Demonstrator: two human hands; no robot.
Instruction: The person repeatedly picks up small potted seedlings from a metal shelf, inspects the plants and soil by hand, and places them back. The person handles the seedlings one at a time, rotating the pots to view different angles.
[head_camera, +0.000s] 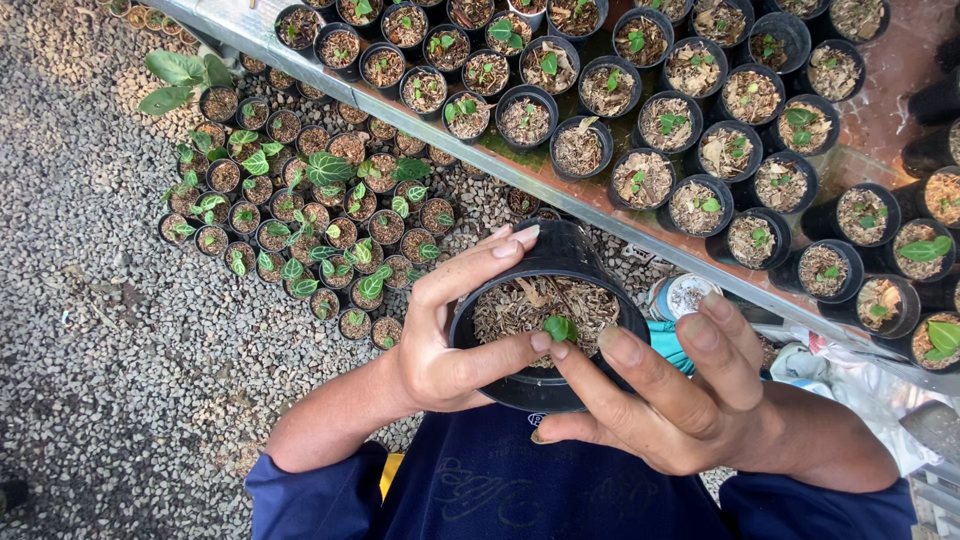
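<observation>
right hand (690, 390): nearest camera, fingertips pressing around seedling (560, 326)
left hand (455, 335): wrapped around black pot (545, 315), held at lap
progress: pot filled, seedling set upright
rest: bench pots (640, 100) already planted

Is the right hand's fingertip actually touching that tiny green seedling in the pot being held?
Touching. The head view shows the right hand with a fingertip pressed against the seedling, no gap visible, in the black pot.

A round teal-and-white labelled container (685, 297) lies under the bench (600, 215).
</observation>
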